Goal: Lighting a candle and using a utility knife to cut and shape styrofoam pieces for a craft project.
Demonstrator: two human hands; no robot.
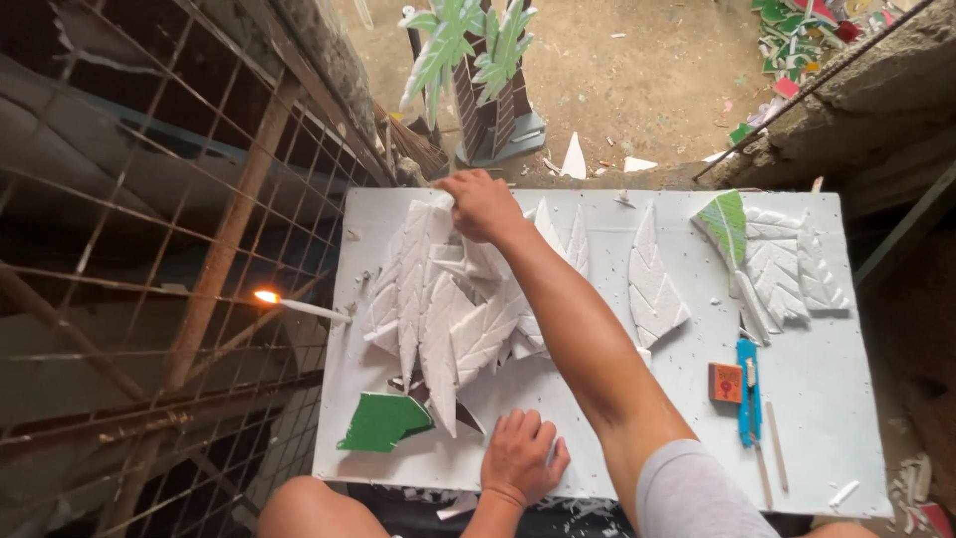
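The person sits at the near edge of a pale foam board (856, 399) laid flat like a tabletop. The right hand (481, 204) reaches across to the board's far edge, fingers pinched shut on the tip of a white foam leaf (416, 269) atop a heap of white leaves (478, 329) on the left half. The left hand (520, 456) lies flat, fingers spread, pressing the board at its near edge, well apart from the other. A green leaf piece (383, 420) sits near the left near corner. A lit candle (304, 307) juts from the left edge. A blue cutter (747, 389) and a matchbox (725, 383) lie towards the right.
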